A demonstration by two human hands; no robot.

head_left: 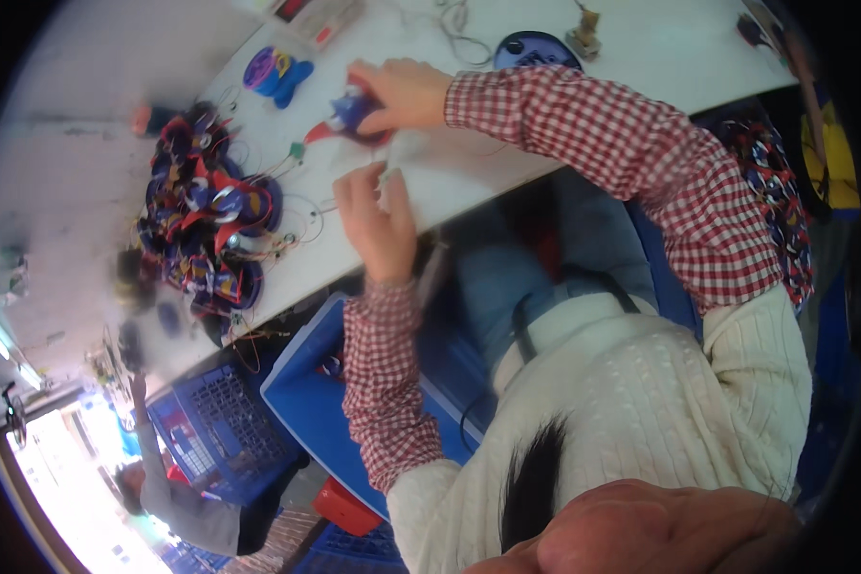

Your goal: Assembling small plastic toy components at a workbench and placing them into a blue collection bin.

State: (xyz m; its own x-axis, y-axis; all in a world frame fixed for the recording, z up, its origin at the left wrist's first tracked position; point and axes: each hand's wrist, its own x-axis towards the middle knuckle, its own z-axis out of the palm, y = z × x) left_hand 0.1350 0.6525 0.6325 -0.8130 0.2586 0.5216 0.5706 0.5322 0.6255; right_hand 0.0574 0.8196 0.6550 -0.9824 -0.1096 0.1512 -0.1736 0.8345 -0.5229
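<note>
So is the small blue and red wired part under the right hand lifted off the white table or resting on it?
Cannot tell for sure: the right hand covers the small blue and red wired part, which looks level with the white table.

The right hand (402,94) covers most of the blue-and-red part (346,117); its grip is hidden. The left hand (378,218) is motion-blurred.

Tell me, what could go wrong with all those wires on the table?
The right hand grips a small blue and red part with thin wires trailing; a pull might snap or tangle them. The left hand rests near the table edge, so loose bits could slide off. The pile of wired parts beside it could snag a sleeve.
</note>
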